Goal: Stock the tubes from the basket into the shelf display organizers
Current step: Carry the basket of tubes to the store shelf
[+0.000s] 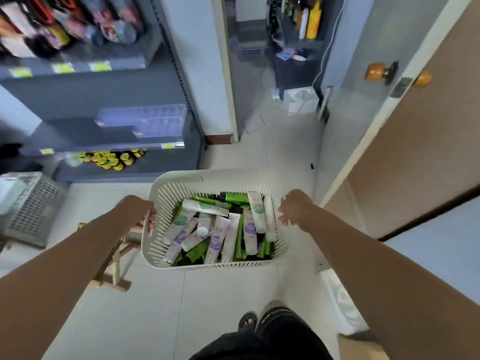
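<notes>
A white slatted plastic basket point(181, 183) hangs above the tiled floor, held at both ends. Inside it lie several tubes point(218, 227), some white with purple or green labels, some bright green. My left hand point(141, 211) grips the basket's left rim with the fingers curled over the edge. At the opposite end, my right hand point(293, 206) clasps the right rim. Clear plastic display organizers point(153, 120) sit on a grey shelf point(104, 145) at the upper left, apart from the basket.
The grey shelving unit holds hanging goods above and yellow-lidded jars point(111, 158) below. A grey crate point(31, 206) stands at the left, a small wooden stool point(114, 263) below my left arm. An open doorway lies ahead; a brown door point(420, 141) stands at the right.
</notes>
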{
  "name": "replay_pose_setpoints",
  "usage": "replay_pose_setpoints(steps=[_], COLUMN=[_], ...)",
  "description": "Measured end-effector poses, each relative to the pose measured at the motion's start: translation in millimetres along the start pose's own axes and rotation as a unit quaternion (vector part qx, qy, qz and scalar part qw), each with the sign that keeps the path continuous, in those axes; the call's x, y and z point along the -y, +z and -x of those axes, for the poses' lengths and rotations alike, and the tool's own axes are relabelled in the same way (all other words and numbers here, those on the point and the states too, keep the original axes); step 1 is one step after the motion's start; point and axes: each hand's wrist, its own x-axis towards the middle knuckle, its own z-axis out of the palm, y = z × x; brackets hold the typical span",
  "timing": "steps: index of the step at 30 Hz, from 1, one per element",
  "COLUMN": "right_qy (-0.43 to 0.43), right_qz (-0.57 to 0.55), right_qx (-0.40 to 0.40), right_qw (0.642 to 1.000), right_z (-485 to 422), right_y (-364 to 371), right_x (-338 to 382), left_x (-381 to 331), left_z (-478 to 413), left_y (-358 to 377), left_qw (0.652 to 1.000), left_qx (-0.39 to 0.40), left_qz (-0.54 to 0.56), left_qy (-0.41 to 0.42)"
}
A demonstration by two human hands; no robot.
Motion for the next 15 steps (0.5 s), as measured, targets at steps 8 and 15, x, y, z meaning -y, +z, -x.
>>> replay_pose_setpoints(steps=[8, 15], right_qy=[-0.043, -0.118], right_qz=[0.051, 0.117], right_qx=[0.06, 0.133], right_qw=[0.996, 0.977], right_z=[-105, -162], right_y=[42, 80], right_x=[139, 263], left_x=[5, 9], left_z=[-33, -70], left_y=[-78, -127], left_qw=[0.992, 0.968], left_qx=[-0.074, -0.163], left_qz=[0.084, 0.148], left_qy=[-0.058, -0.119])
